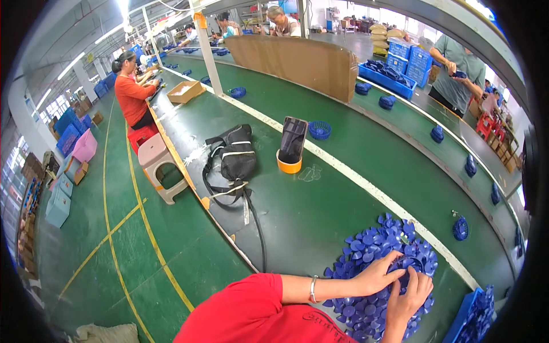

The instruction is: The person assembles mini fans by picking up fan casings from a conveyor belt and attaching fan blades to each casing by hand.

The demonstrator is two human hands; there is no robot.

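Observation:
Both my hands are at the lower right, over a pile of small blue plastic pieces (pixel 360 251) with rounded, petal-like shapes. Between them is a round blue plastic part (pixel 413 263) with a raised rim. My left hand (pixel 378 275) grips its left side with thumb and fingers; a silver bangle circles that wrist. On the near side, my right hand (pixel 412 296) has its bent fingers pressed against the same part. My fingers cover much of it, so its inside is only partly visible.
A phone (pixel 293 140) stands in an orange tape roll (pixel 289 166) beside a black bag (pixel 237 157). Blue baskets (pixel 319 130) dot the green belt. A blue crate (pixel 466 314) of blue parts sits near my right. Co-workers sit or stand along the line.

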